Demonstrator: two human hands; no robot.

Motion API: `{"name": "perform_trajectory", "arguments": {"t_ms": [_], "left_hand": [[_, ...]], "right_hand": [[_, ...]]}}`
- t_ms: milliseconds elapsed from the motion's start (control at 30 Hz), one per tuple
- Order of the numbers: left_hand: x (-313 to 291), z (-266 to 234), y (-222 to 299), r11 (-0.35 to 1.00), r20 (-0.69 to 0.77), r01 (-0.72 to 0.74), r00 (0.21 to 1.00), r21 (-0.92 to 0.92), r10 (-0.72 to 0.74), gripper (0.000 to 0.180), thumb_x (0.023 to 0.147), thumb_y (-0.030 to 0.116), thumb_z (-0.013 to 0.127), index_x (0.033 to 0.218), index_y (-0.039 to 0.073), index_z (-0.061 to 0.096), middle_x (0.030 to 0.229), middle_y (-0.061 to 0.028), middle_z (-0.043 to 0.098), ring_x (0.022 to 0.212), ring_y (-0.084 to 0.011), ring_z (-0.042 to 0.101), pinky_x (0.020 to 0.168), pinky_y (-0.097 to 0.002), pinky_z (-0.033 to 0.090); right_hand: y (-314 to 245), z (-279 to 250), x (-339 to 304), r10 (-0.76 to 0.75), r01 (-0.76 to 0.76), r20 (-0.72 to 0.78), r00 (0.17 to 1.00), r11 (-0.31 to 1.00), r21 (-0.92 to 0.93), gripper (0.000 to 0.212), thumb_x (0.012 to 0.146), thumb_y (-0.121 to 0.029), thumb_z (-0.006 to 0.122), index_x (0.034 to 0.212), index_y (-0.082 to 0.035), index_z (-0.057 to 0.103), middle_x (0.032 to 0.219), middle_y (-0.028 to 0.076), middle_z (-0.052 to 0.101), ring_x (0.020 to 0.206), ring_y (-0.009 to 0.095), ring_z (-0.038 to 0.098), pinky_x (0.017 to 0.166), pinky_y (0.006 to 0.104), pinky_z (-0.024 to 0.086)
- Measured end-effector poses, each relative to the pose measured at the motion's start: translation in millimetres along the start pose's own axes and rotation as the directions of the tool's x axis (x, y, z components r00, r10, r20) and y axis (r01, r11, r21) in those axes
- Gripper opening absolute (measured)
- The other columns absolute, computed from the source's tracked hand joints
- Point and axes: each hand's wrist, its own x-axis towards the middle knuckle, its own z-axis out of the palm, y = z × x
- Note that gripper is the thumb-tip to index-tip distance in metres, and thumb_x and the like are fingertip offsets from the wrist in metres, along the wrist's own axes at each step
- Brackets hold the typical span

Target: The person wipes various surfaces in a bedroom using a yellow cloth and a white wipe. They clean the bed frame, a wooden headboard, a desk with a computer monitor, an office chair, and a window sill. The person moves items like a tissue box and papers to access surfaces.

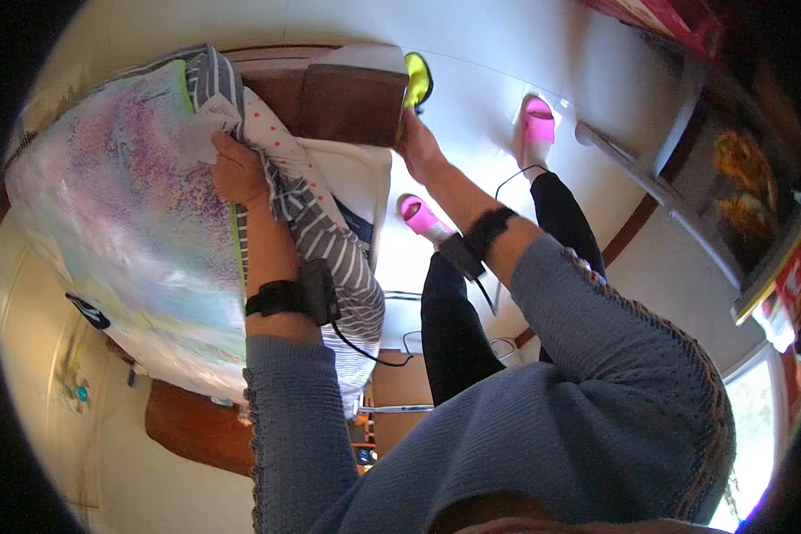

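Note:
My left hand [238,171] is closed at the edge of a pastel multicoloured bed cover [133,205] with a green border. By its fingertips is a pale, thin sheet-like piece [206,126], paper or plastic; I cannot tell which. Under my left wrist bunches a grey-and-white striped cloth [325,222], beside a white cloth with red hearts [276,138]. My right hand [421,149] grips the right end of a brown box-like panel [354,102], its fingers partly hidden. Below the panel lies a cream tray-like surface [360,169] with dark fabric at its lower end.
A yellow-green and black shoe [417,82] stands beyond my right hand. Pink slippers [538,120] are on my feet on the pale floor [481,133]. Dark cables run near my legs. A grey-framed piece of furniture [676,196] stands at right, and a brown wooden piece [196,427] at lower left.

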Motion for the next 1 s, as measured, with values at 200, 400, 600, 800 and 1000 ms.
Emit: {"name": "perform_trajectory", "arguments": {"t_ms": [200,400,600,800,1000], "left_hand": [[22.7,-0.8,13.7,0.995,0.143,0.092,0.986,-0.043,-0.086,0.037,0.106,0.035,0.043,0.106,0.008,0.068,0.072,-0.0184,0.07,0.06,-0.0411,0.067,0.05,-0.049,0.054],[35.2,13.4,0.2,0.965,0.351,0.23,0.92,-0.126,-0.173,0.05,0.105,0.041,0.036,0.109,0.001,0.064,0.082,-0.0267,0.071,0.067,-0.0473,0.068,0.056,-0.0585,0.054],[46.6,40.2,-40.7,0.97,0.272,0.196,0.95,-0.142,-0.152,0.048,0.103,0.042,0.043,0.097,-0.001,0.063,0.085,-0.0295,0.07,0.075,-0.0494,0.068,0.063,-0.0611,0.052],[56.0,35.7,-55.1,0.966,0.187,0.165,0.974,-0.2,-0.128,0.05,0.102,0.044,0.042,0.097,-0.002,0.064,0.085,-0.0298,0.07,0.076,-0.0494,0.068,0.064,-0.061,0.052],[65.4,25.8,-54.7,0.964,0.143,0.151,0.982,-0.218,-0.121,0.053,0.102,0.045,0.042,0.096,-0.002,0.064,0.085,-0.0301,0.07,0.077,-0.0494,0.069,0.064,-0.0609,0.052]], "right_hand": [[46.7,3.9,-126.6,-0.187,0.188,0.024,0.982,0.98,-0.064,0.035,0.105,-0.031,0.048,0.124,-0.003,0.057,0.115,0.009,0.059,0.109,0.02,0.058,0.1,0.0347,0.047],[55.6,4.0,-101.4,-0.257,0.256,0.017,0.966,0.954,-0.157,0.022,0.103,-0.018,0.05,0.114,-0.002,0.062,0.104,0.004,0.062,0.1,0.014,0.055,0.092,0.0302,0.044],[71.6,-7.7,32.3,-0.472,0.438,-0.044,0.881,0.845,-0.306,0.033,0.098,-0.017,0.054,0.128,-0.005,0.055,0.118,0.023,0.064,0.113,0.038,0.061,0.098,0.0433,0.048],[98.6,-42.6,150.3,-0.486,0.397,0.081,0.87,0.595,-0.699,0.043,0.095,-0.023,0.059,0.132,-0.007,0.047,0.13,0.03,0.058,0.119,0.046,0.058,0.101,0.0483,0.048],[176.1,-58.3,103.4,-0.194,0.159,0.01,0.981,0.775,-0.611,0.035,0.095,-0.023,0.054,0.124,-0.003,0.051,0.126,0.032,0.06,0.118,0.049,0.058,0.098,0.0529,0.048]]}}
